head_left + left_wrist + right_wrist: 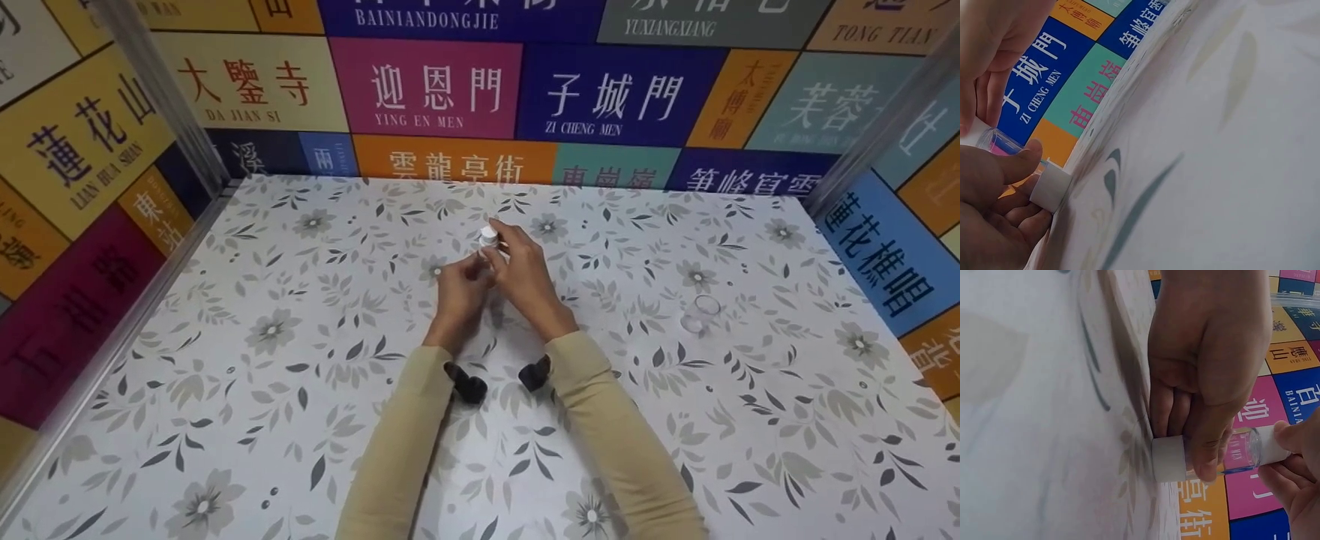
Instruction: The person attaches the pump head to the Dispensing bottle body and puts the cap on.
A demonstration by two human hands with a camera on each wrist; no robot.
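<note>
A clear tube (pixel 1244 449) with white ends stands upright between both hands, in the middle of the table toward the back. My left hand (pixel 461 296) grips its clear lower part, thumb on one side and fingers on the other. The white bottom end (pixel 1051 187) is right at the tabletop. Above, my right hand (pixel 525 274) pinches the white cap (pixel 488 235) at the tube's top between thumb and fingers. In the right wrist view the right hand comes in from the right edge. Fingers hide part of the tube.
To the right of the hands a clear cup (pixel 701 315) stands on the table (pixel 300 420), which has a flower-patterned cover. Panels (pixel 427 90) with coloured lettered blocks rise along the back and both sides. Black wrist cameras (pixel 470 386) sit at the sleeves.
</note>
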